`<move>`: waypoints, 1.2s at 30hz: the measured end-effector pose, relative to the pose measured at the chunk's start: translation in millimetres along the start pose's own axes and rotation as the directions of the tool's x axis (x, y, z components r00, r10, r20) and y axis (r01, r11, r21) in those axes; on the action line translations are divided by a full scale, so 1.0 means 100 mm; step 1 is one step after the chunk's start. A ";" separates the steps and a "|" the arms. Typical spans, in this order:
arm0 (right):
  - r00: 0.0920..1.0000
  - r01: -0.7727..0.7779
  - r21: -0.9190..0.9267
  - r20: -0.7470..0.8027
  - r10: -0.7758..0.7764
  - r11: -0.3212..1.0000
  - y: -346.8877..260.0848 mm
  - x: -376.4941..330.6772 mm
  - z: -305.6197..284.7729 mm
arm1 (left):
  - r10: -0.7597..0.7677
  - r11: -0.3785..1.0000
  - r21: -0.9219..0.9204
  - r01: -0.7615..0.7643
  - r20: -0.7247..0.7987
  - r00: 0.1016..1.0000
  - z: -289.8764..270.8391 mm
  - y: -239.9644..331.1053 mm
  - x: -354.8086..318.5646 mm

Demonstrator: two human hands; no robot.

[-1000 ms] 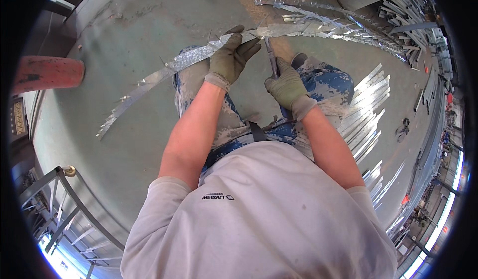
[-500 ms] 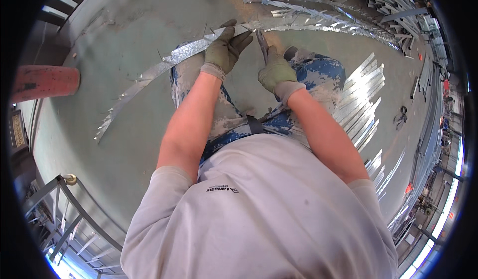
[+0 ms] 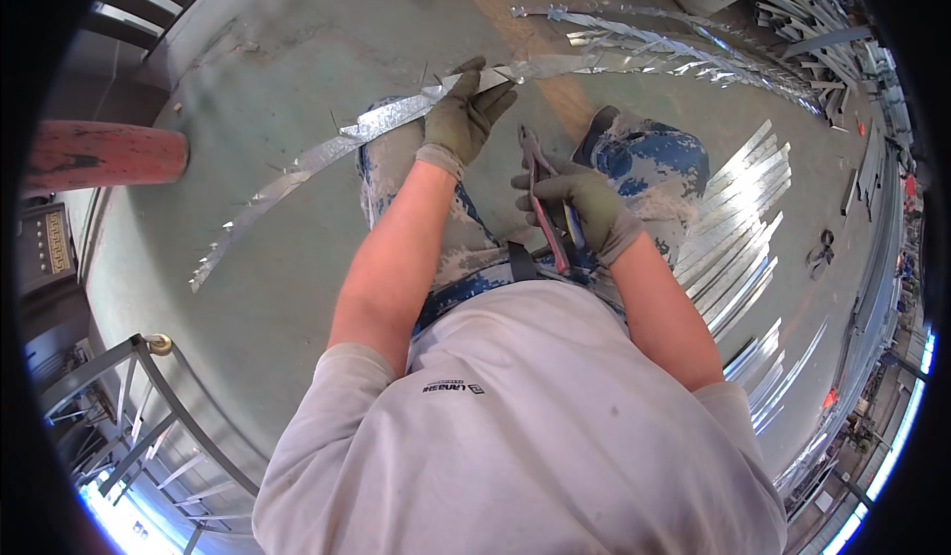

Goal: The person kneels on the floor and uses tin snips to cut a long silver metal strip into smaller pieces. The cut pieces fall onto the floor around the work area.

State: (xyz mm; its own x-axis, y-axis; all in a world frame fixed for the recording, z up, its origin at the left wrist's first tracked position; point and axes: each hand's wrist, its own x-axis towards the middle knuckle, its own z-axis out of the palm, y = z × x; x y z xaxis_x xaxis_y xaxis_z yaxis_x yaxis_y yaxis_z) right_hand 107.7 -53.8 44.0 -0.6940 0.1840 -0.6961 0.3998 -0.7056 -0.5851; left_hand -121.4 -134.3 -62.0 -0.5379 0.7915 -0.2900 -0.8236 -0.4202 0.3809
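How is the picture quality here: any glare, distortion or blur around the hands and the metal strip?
Head view: strong fisheye bending toward the dark rim; glare on the stacked metal strips at right; left hand on the long notched strip and right hand with snips are fairly sharp.

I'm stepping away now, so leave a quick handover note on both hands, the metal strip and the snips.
Left hand, gloved, grips the long notched metal strip, held across the knees above the floor.
Right hand, gloved, holds the red-handled snips, blades up, clear of the strip.
Done: the strip shows spiky cuts along its edge; similar cut strips lie ahead.
Left: flat uncut strips lie stacked at the right.
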 end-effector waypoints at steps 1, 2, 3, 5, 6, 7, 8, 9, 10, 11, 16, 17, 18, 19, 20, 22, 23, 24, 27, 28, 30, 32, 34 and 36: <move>0.998 0.032 0.057 0.047 -0.034 0.998 -0.03 -0.07 0.05 | 0.002 1.000 0.004 -0.002 -0.009 1.000 0.02 0.00 -0.01; 0.993 0.060 0.116 0.093 -0.071 0.992 -0.07 -0.14 0.10 | 0.004 1.000 0.008 -0.004 -0.018 1.000 0.03 0.01 -0.02; 0.985 0.085 0.175 0.136 -0.109 0.981 -0.09 -0.16 0.13 | 0.007 1.000 0.012 -0.007 -0.027 1.000 0.05 0.02 -0.04; 0.984 0.040 0.127 0.169 -0.061 0.991 -0.07 -0.10 0.07 | -0.002 1.000 0.011 0.002 -0.014 1.000 0.08 0.01 -0.03; 0.982 0.018 0.103 0.185 -0.037 0.995 -0.07 -0.08 0.05 | -0.007 1.000 0.010 0.007 -0.007 1.000 0.09 0.00 -0.02; 0.984 0.032 0.080 0.171 -0.046 0.996 -0.08 -0.08 0.08 | -0.005 1.000 0.015 0.005 -0.007 1.000 0.08 0.01 -0.03; 0.986 0.046 0.058 0.157 -0.055 0.997 -0.10 -0.10 0.13 | -0.003 1.000 0.021 0.003 -0.007 1.000 0.07 0.01 -0.03; 0.988 0.060 0.036 0.143 -0.065 0.998 -0.12 -0.11 0.17 | -0.002 1.000 0.026 0.002 -0.007 1.000 0.06 0.01 -0.03; 0.989 0.066 0.019 0.133 -0.068 0.998 -0.13 -0.11 0.18 | -0.001 1.000 0.021 0.001 0.001 1.000 0.06 0.01 -0.04; 0.990 0.071 0.003 0.122 -0.071 0.997 -0.15 -0.09 0.19 | 0.000 1.000 0.015 0.000 0.008 1.000 0.06 0.01 -0.05; 0.987 0.079 0.045 0.138 -0.084 0.996 -0.17 0.01 0.10 | 0.006 1.000 0.016 -0.006 0.022 1.000 0.04 0.00 -0.05; 0.990 0.069 0.023 0.122 -0.071 0.997 -0.21 -0.01 0.11 | 0.010 1.000 0.020 -0.010 0.032 0.999 0.06 0.01 -0.07; 0.993 0.057 0.000 0.105 -0.057 0.998 -0.24 0.00 0.11 | 0.014 1.000 0.024 -0.015 0.041 0.999 0.07 0.01 -0.08; 0.992 0.070 0.003 0.109 -0.070 0.998 -0.24 0.02 0.09 | 0.019 0.999 0.028 -0.020 0.041 0.999 0.07 0.01 -0.08; 0.990 0.083 0.005 0.113 -0.083 0.997 -0.23 0.04 0.07 | 0.025 0.999 0.031 -0.026 0.040 0.999 0.07 0.00 -0.08; 0.988 0.090 0.021 0.127 -0.092 0.996 -0.24 0.09 0.03 | 0.029 0.999 0.030 -0.031 0.052 0.998 0.06 0.00 -0.09; 0.987 0.085 0.034 0.136 -0.088 0.996 -0.24 0.13 0.01 | 0.028 0.999 0.025 -0.030 0.065 0.997 0.05 0.01 -0.09; 0.986 0.079 0.047 0.145 -0.085 0.996 -0.24 0.16 -0.01 | 0.027 0.999 0.020 -0.028 0.078 0.997 0.04 0.01 -0.09; 0.985 0.044 0.132 0.161 -0.066 0.990 -0.21 0.22 -0.08 | 0.024 1.000 0.016 -0.025 0.075 0.997 0.11 0.01 -0.11; 0.983 0.032 0.149 0.174 -0.058 0.988 -0.21 0.23 -0.09 | 0.023 1.000 0.006 -0.024 0.092 0.996 0.10 0.01 -0.11; 0.979 0.008 0.181 0.201 -0.045 0.983 -0.20 0.24 -0.11 | 0.020 1.000 -0.012 -0.019 0.125 0.992 0.08 0.02 -0.11; 0.976 -0.043 0.204 0.219 -0.003 0.978 -0.16 0.27 -0.11 | 0.036 0.999 -0.008 -0.036 0.123 0.992 0.11 0.01 -0.13; 0.974 -0.063 0.202 0.226 0.016 0.977 -0.14 0.29 -0.09 | 0.036 0.999 -0.012 -0.035 0.132 0.991 0.12 0.01 -0.12; 0.975 -0.055 0.177 0.221 0.015 0.983 -0.12 0.29 -0.07 | 0.021 1.000 -0.025 -0.017 0.153 0.988 0.08 0.03 -0.12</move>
State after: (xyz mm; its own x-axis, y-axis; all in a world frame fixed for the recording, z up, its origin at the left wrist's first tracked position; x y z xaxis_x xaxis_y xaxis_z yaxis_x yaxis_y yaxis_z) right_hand 86.8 -34.9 27.9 -0.8031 0.0178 -0.5956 0.3250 -0.8247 -0.4629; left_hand -116.5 -141.6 -50.6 -0.5209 0.8413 -0.1443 -0.8186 -0.4444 0.3640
